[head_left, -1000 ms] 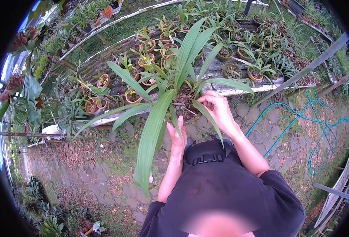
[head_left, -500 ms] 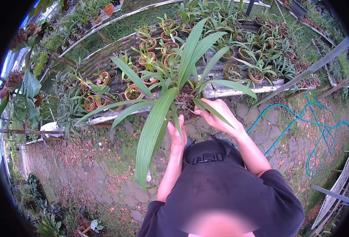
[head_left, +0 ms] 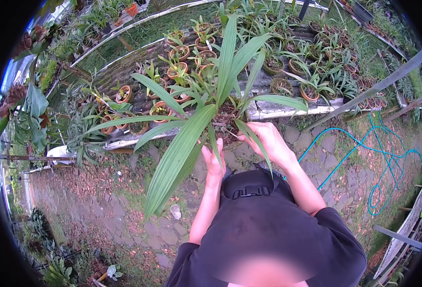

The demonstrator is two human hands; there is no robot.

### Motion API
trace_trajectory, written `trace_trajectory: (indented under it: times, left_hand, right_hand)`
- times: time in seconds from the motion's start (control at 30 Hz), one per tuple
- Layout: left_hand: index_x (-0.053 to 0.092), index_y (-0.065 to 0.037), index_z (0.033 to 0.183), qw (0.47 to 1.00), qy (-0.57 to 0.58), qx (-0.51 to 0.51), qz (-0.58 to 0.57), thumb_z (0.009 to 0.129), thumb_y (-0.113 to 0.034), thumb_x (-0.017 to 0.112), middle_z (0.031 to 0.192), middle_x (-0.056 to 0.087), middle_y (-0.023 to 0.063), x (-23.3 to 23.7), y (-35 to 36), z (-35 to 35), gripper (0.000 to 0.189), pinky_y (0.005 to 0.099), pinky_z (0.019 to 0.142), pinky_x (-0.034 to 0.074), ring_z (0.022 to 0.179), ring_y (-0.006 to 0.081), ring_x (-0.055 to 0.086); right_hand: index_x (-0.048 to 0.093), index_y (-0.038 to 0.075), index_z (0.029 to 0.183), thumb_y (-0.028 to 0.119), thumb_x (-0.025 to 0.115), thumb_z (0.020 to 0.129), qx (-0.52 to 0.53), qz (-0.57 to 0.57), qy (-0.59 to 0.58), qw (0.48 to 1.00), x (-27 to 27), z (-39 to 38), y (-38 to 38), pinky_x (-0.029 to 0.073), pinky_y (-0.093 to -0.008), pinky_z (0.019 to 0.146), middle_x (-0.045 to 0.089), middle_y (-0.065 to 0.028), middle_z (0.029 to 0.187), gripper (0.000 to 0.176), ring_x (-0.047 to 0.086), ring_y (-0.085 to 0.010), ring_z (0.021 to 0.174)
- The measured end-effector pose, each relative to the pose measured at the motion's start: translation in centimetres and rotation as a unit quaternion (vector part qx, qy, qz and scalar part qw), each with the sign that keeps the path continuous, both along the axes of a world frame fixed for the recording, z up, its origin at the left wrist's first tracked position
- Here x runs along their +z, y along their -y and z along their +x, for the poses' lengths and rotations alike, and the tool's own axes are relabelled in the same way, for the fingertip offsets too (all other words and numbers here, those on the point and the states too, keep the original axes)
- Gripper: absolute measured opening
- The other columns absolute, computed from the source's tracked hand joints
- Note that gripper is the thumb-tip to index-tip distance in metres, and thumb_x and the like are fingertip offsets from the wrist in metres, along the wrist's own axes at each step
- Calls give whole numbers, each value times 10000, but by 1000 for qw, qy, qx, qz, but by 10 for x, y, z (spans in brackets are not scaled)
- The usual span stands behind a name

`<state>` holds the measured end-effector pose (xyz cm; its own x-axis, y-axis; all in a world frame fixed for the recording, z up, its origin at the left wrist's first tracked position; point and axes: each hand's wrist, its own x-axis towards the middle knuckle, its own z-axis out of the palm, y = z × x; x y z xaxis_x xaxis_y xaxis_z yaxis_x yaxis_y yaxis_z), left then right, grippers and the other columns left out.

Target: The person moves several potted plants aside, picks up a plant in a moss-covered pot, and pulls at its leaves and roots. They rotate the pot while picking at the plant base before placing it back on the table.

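Your left hand (head_left: 214, 162) seems to steady the plant (head_left: 184, 153), freeing your curled right hand (head_left: 268, 142); either grip I cannot tell.

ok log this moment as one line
left hand: at plant base; right hand: at plant base; plant: leaves spread; bench: potted plants

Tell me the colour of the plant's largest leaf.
The largest leaf is green with lengthwise lines; see the head view.

The plant (head_left: 187, 148) is before the person, the left hand (head_left: 214, 161) on its near side, the right hand (head_left: 269, 142) to its right. Behind it — potted plants (head_left: 309, 92) on a bench (head_left: 294, 110); rightward, a hose (head_left: 361, 143) on the paving (head_left: 96, 210).
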<state>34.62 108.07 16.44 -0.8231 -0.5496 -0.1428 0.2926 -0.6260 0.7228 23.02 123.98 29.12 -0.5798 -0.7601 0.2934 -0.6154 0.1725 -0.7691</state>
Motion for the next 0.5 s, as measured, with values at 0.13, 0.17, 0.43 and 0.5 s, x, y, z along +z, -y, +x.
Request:
trace_trajectory:
  times: [0.13, 0.17, 0.43, 0.5]
  left_hand:
    - [123, -181, 1612, 999, -2, -2, -50, 966, -16, 617, 1465, 380, 68, -2, 2, -1, 830, 317, 1021, 430, 1215, 134, 500]
    - [146, -182, 1606, 998, 5, -12, -53, 965, -16, 620, 1466, 381, 61, 0, 3, 0, 814, 314, 1018, 431, 1211, 130, 500]
    - [202, -192, 1589, 1000, -7, 6, 15, 965, -14, 627, 1440, 419, 45, -29, 6, 0, 776, 288, 999, 448, 1158, 107, 520]
    - [197, -189, 1590, 1000, 2, 2, 16, 966, -14, 625, 1433, 425, 51, -25, 5, 1, 777, 288, 998, 452, 1152, 108, 525]
  right_hand:
    - [627, -5, 978, -15, 635, 827, 14, 7, 61, 998, 8, -2, -5, 528, -376, 646, 702, -123, 848, 152, 683, -286, 683]
    - [620, -4, 976, -16, 629, 830, 17, 12, 85, 996, 10, -2, -7, 527, -375, 642, 713, -118, 862, 146, 684, -263, 672]
    - [642, -6, 960, -29, 662, 799, -1, -1, 65, 998, 21, -10, -33, 487, -308, 666, 629, -74, 1040, 164, 612, -172, 767]
    - [663, -6, 970, -16, 702, 781, -74, 55, 18, 996, 31, -4, -36, 474, -310, 651, 615, -75, 1007, 193, 594, -179, 725]
